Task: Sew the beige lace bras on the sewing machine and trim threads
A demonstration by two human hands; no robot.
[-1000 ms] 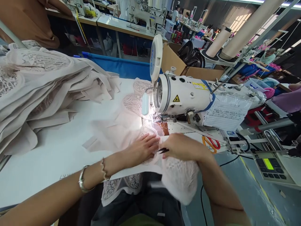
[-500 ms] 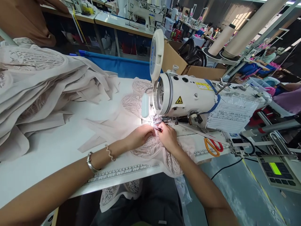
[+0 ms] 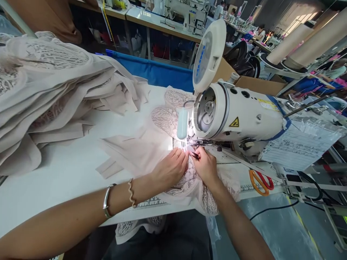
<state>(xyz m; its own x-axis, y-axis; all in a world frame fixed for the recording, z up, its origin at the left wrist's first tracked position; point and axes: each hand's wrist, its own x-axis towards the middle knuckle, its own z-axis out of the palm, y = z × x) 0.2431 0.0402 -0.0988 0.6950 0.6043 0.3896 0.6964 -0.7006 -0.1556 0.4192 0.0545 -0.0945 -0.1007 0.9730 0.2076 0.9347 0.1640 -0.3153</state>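
Note:
A pale pink lace garment piece (image 3: 187,186) lies on the white table (image 3: 62,180) under the needle of a white sewing machine (image 3: 238,115). My left hand (image 3: 170,168) rests on the fabric just left of the presser foot, fingers pressed together on the cloth. My right hand (image 3: 206,166) sits right beside it, pinching a small dark tool (image 3: 195,155), likely tweezers or snips, pointed at the needle area. A lit lamp (image 3: 182,123) shines on the spot.
A tall stack of the same pink lace pieces (image 3: 46,94) fills the left of the table. Orange-and-red scissors (image 3: 260,180) lie right of my hands. A paper sheet (image 3: 295,144) hangs on the machine arm. Thread cones (image 3: 290,43) stand behind.
The view shifted closer to the machine. Both hands stay at the needle; they had moved up from the table's front edge a second ago, pushing the lace forward.

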